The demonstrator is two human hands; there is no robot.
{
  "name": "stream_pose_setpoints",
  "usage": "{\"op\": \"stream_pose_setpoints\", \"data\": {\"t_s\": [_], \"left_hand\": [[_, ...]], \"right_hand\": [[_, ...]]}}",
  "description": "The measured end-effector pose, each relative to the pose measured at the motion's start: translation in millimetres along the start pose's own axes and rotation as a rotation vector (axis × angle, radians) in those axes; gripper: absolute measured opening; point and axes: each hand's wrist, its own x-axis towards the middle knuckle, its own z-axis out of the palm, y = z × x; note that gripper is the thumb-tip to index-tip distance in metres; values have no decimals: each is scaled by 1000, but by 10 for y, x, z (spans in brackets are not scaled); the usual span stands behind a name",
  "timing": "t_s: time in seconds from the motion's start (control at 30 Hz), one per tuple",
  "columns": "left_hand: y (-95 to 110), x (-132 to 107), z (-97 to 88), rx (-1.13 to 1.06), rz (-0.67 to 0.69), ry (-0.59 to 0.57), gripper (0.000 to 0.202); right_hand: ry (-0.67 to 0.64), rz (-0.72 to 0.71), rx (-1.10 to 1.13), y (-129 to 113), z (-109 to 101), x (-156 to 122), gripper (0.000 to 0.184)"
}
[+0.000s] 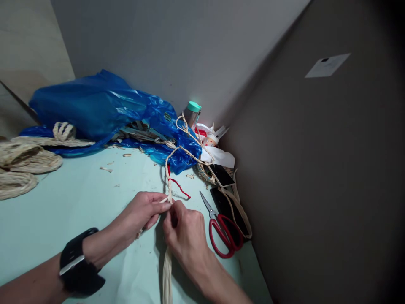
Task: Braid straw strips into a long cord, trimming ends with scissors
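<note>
A pale braided cord [167, 169] of dried plant fibre rises from my hands and loops toward the blue bag. Below the hands its loose strands [167, 274] hang toward the near table edge. My left hand [148, 210] pinches the cord from the left, a short strand showing at its fingertips. On the right side my right hand [188, 228] is closed on the strands just below that point; its fingertips are partly hidden. A red string [180, 188] is tied around the cord a little above the hands.
Red-handled scissors [221, 230] lie open to the right, beside a dark flat device [230, 207] and a phone [222, 175]. A blue plastic bag [95, 105] spreads along the back. Fibre bundles [28, 158] lie left. A green-lidded bottle [193, 112] stands near the wall panels.
</note>
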Motion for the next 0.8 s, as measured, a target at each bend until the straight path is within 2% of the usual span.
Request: {"op": "stream_pose_setpoints", "data": {"t_s": [0.13, 0.23, 0.37, 0.4, 0.5, 0.63, 0.7, 0.8], "left_hand": [[38, -27, -1, -70, 17, 3, 21], [45, -27, -12, -95, 8, 2, 15], [67, -13, -41, -117, 10, -7, 11], [80, -15, -47, -114, 9, -9, 12], [133, -31, -58, -118, -25, 6, 20], [177, -42, -70, -122, -94, 83, 40], [179, -35, -81, -97, -108, 84, 40], [177, -20, -104, -68, -101, 88, 41]], "right_hand": [[21, -34, 26, 12, 27, -4, 23], [-3, -103, 67, 8, -99, 17, 23], [126, -41, 252, 38, -288, 74, 24], [101, -24, 304, 50, -304, 88, 22], [-80, 30, 473, 77, -262, 120, 23], [-186, 111, 591, 80, -121, 170, 29], [-218, 94, 640, 84, -71, 207, 29], [-175, 23, 637, 109, -45, 261, 28]]}}
